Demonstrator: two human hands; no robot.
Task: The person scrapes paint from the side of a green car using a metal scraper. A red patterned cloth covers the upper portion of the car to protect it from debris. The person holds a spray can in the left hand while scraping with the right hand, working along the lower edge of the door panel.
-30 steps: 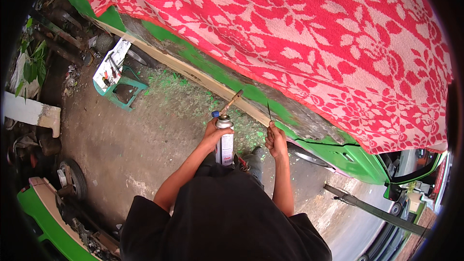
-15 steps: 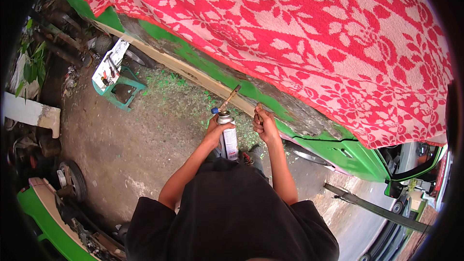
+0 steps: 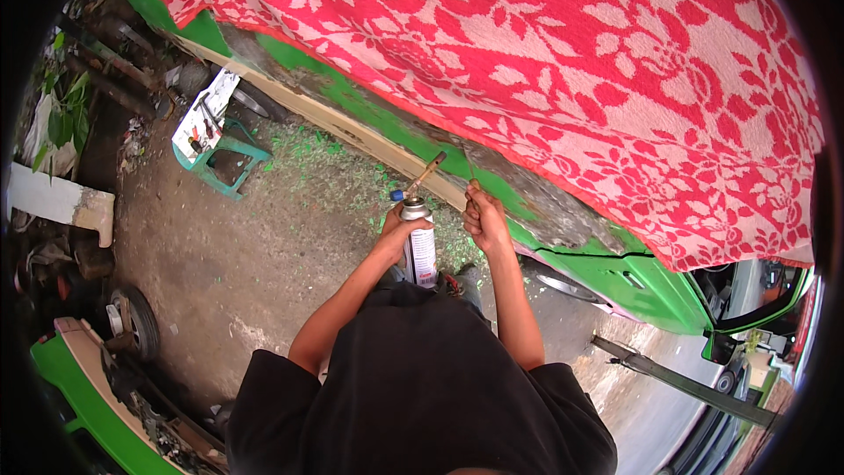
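Observation:
Wrapped around a white gas-canister blowtorch (image 3: 422, 255), my left hand (image 3: 394, 236) holds it upright in front of my body. The torch has a blue knob and a brass-coloured nozzle (image 3: 431, 171), angled up and to the right toward the car's side. My right hand (image 3: 485, 218) is closed at the right of the torch, its fingers curled around a small, thin thing whose kind does not show. Just beyond both hands runs the side of a green car (image 3: 479, 174), its paint stripped to bare grey in patches. No flame is visible at the nozzle.
A red and pink flowered cloth (image 3: 527, 62) covers the car's upper part. Green paint flakes (image 3: 308, 154) litter the concrete ground. At the left, tools lie on a white board (image 3: 204, 119) over a teal stool (image 3: 230, 158). A loose wheel (image 3: 136, 325) lies at the lower left.
The torch in my left hand has shifted slightly to the right, its nozzle a little higher. My right hand stays closed in nearly the same place.

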